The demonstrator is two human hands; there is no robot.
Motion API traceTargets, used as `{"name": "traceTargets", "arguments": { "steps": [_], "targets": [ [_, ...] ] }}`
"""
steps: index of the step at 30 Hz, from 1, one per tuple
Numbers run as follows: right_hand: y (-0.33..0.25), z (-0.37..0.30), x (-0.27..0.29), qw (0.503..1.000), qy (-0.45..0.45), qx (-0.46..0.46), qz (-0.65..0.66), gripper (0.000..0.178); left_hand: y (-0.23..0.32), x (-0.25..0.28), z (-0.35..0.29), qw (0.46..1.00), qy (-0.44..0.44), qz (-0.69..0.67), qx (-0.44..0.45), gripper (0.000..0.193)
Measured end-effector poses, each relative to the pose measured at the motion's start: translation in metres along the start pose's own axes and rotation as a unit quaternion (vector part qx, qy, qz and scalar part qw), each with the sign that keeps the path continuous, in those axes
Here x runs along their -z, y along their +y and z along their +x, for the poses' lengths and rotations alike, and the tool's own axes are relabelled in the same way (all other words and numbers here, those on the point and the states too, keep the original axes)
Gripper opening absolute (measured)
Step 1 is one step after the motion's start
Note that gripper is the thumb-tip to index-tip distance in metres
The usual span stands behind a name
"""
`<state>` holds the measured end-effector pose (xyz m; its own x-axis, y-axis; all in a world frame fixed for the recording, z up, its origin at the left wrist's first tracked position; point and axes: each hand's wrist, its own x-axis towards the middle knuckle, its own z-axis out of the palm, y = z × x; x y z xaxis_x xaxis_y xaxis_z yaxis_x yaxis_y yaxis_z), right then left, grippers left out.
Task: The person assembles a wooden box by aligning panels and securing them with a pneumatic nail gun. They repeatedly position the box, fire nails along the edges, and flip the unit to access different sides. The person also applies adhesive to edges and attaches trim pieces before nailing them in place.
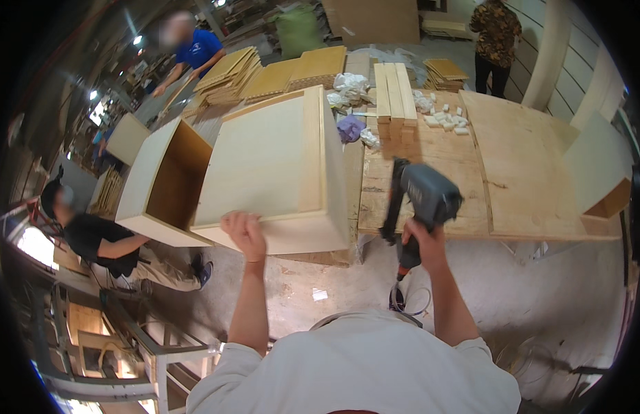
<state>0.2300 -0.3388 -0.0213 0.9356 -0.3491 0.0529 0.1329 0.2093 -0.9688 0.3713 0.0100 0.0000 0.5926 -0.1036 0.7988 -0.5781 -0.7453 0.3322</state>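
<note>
A pneumatic nail gun (430,194), dark grey with a black nose, is held up by my right hand (429,245), its fingers wrapped round the handle. A hose hangs from the gun's lower end. My left hand (245,233) rests on the near edge of a pale wooden cabinet box (261,162), fingers curled over the rim. Whether that hand grips the edge firmly is hard to make out. Left of this box stands a second open wooden box (151,172), its brown inside showing. The gun is apart from the box, over the table's near edge.
The wooden worktable (430,207) carries stacked wood strips (396,96), small white blocks (447,119), crumpled plastic and a purple cloth (350,128). Board stacks (292,76) lie behind. A co-worker in black (106,238) touches the second box; others stand farther off. A metal frame (158,359) is lower left.
</note>
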Motion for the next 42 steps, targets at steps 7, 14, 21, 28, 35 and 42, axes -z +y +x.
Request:
{"name": "traceTargets", "arguments": {
  "steps": [7,14,21,28,35,42],
  "targets": [
    [0.031,0.102,0.046,0.864,-0.048,0.277,-0.419,0.081,-0.034,0.034,0.005,0.950,0.171,0.176,0.193,0.052],
    [0.065,0.150,0.035,0.797,-0.177,-0.027,-0.578,0.080,0.009,0.034,-0.003,0.723,0.046,-0.317,0.612,0.091],
    [0.083,0.155,0.016,0.781,-0.138,0.167,-0.586,0.055,0.004,0.053,-0.020,0.735,0.020,-0.361,0.574,0.104],
    [0.116,0.151,-0.073,0.950,-0.104,-0.291,0.046,0.067,0.010,0.076,-0.071,0.745,0.120,-0.442,0.485,0.078],
    [0.152,0.084,-0.133,0.912,-0.140,-0.166,0.349,0.068,-0.012,0.106,-0.150,0.689,0.094,-0.513,0.504,0.086],
    [0.122,0.033,-0.115,0.905,-0.095,-0.081,0.408,0.063,-0.005,0.124,-0.129,0.739,0.023,-0.514,0.435,0.084]
  ]
}}
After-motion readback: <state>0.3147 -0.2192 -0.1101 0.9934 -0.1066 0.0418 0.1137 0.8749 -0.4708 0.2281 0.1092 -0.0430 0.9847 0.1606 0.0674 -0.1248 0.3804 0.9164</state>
